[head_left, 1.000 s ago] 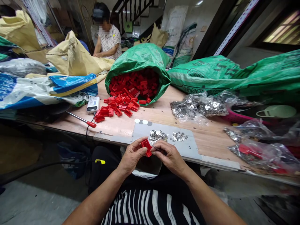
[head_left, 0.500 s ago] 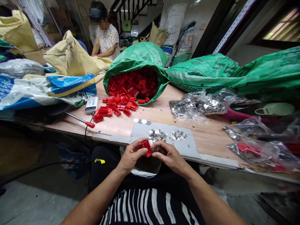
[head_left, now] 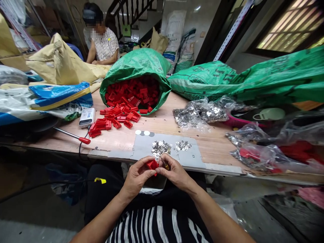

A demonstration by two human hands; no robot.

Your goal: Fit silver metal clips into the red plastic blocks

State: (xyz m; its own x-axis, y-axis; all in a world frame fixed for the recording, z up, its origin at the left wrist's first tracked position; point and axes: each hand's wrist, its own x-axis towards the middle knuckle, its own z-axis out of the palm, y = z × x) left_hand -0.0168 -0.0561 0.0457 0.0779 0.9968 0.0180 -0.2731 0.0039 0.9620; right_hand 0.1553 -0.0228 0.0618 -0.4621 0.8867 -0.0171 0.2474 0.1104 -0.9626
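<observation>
Between thumb and fingers, my left hand (head_left: 137, 176) grips a red plastic part (head_left: 153, 164) just in front of the table edge. My right hand (head_left: 174, 172) is closed at the part's right side, fingertips pinched on something small; a yellowish piece (head_left: 166, 166) shows between its fingers, too small to name. Beyond the hands, a pile of small silvery metal pieces (head_left: 161, 148) lies on a grey mat (head_left: 141, 145), with a smaller pile (head_left: 183, 145) to its right. More red parts (head_left: 116, 118) spill from a green sack (head_left: 139, 60).
A red-handled lever (head_left: 84, 140) and a white device (head_left: 87, 117) with a cable are at the left. Plastic bags of metal pieces (head_left: 199, 113) lie right of centre, beside a pink tray (head_left: 234, 119). Another person (head_left: 105, 44) sits across the table.
The view has swung to the right. The red part is turned in my left fingers, and the yellowish piece now shows in my right hand.
</observation>
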